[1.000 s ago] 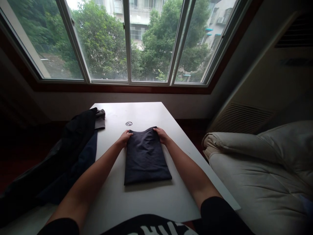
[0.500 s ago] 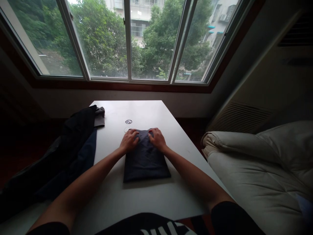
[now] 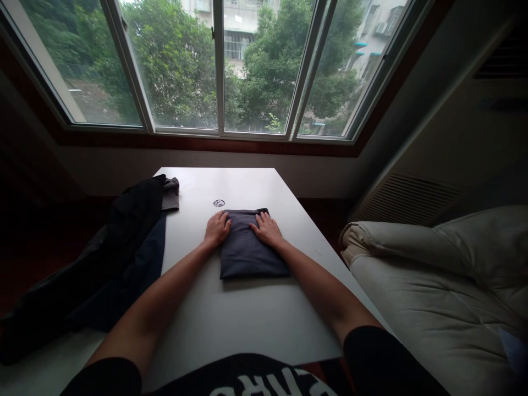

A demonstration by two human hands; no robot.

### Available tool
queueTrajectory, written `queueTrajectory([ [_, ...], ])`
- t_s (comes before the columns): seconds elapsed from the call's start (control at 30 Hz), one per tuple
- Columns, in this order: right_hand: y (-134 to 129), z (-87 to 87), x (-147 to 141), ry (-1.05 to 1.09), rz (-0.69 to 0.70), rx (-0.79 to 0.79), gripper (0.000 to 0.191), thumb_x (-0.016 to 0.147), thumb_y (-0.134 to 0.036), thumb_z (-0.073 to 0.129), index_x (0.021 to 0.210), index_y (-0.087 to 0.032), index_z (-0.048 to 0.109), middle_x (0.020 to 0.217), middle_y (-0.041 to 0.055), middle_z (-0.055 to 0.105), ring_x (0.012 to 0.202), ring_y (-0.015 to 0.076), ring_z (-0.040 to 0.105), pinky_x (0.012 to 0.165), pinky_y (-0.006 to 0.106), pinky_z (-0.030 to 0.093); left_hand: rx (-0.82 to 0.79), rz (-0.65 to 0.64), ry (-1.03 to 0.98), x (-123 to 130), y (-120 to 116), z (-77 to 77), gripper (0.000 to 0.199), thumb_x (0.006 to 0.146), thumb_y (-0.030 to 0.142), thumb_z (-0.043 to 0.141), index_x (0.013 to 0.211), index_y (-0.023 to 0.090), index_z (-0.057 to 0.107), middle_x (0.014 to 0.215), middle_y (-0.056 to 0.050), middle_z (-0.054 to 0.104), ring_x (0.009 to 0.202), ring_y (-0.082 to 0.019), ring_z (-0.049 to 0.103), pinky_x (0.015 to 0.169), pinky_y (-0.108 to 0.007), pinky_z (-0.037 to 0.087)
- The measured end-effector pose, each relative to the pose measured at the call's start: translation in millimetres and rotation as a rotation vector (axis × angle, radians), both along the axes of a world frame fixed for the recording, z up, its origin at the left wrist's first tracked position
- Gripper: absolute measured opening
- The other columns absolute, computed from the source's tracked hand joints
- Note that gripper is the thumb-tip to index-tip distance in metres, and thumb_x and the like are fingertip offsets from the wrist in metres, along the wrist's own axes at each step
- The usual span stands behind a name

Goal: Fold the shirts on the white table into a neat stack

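Observation:
A dark grey-blue folded cloth (image 3: 247,253) lies flat on the white table (image 3: 243,319), its far edge showing a darker band. My left hand (image 3: 218,227) rests at the cloth's upper left side, fingers spread and pointing away from me. On the upper right part of the cloth lies my right hand (image 3: 268,227), its fingers apart and flat on the fabric. Neither hand grips anything.
Dark garments (image 3: 124,236) with a grey cuff hang over the table's left side. A round black-and-white mark (image 3: 219,203) is on the table beyond the cloth. To the right stands a pale padded sofa (image 3: 421,286). A window (image 3: 218,132) is behind the table.
The folded cloth has shifted away from me and slightly right, and looks shorter and smoother. Both hands have gone from curled at its far edge to flatter, with fingers spread.

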State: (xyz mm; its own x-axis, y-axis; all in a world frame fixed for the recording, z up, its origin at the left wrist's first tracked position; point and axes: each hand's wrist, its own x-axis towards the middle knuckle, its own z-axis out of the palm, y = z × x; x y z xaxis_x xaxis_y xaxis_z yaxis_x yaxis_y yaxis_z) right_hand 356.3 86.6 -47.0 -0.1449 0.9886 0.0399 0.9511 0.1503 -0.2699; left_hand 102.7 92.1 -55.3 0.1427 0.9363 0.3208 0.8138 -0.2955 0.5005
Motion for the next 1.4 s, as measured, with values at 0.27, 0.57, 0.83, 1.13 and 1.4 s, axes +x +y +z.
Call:
queueTrajectory([
  [0.27,31,18.3,23,-0.064,-0.039,0.087,0.058,0.107,-0.049,0.039,0.155,-0.018,0.048,0.167,0.0139,0.033,0.156,0.0277,0.023,0.126,0.048,0.013,0.116,-0.324,-0.027,3,-34,11.2,0.04,0.101,0.034,0.056,0.137,0.022,0.065,0.151,-0.01,0.056,0.143,-0.027,0.046,0.124,-0.048,0.032],
  [0.57,-14,-10.3,3,-0.039,-0.014,0.06,0.065,0.107,-0.053,0.038,0.165,-0.022,0.032,0.171,0.0144,0.024,0.158,0.03,0.019,0.126,0.05,0.014,-0.002,-0.557,0.273,35,-68,10.4,0.067,0.102,0.056,0.049,0.16,0.023,0.042,0.167,-0.014,0.036,0.156,-0.031,0.029,0.128,-0.053,0.017],
  [0.83,0,-11.6,44,-0.011,-0.08,0.006,0.068,0.106,-0.063,0.034,0.164,-0.027,0.034,0.172,0.0097,0.022,0.16,0.0278,0.014,0.127,0.049,0.01,0.004,-0.66,0.406,53,-94,15.2,0.074,0.104,0.061,0.04,0.165,0.02,0.031,0.171,-0.016,0.023,0.16,-0.034,0.016,0.127,-0.057,0.009],
  [1.13,7,3.4,73,-0.026,-0.21,0.137,0.054,0.108,-0.045,0.037,0.152,-0.018,0.053,0.162,0.0145,0.043,0.152,0.0287,0.033,0.125,0.046,0.021,0.0,-0.71,0.377,58,-100,13.9,0.069,0.106,0.063,0.034,0.165,0.028,0.03,0.172,-0.009,0.022,0.16,-0.031,0.015,0.128,-0.055,0.009],
  [1.4,-71,2.8,9,0.084,-0.021,0.101,0.058,0.108,-0.051,0.036,0.157,-0.023,0.047,0.166,0.0103,0.037,0.154,0.0259,0.031,0.124,0.046,0.026,-0.014,-0.155,0.163,38,-70,16.1,0.038,0.105,0.033,0.043,0.133,0.026,0.069,0.142,-0.006,0.066,0.133,-0.027,0.057,0.122,-0.049,0.029],
])
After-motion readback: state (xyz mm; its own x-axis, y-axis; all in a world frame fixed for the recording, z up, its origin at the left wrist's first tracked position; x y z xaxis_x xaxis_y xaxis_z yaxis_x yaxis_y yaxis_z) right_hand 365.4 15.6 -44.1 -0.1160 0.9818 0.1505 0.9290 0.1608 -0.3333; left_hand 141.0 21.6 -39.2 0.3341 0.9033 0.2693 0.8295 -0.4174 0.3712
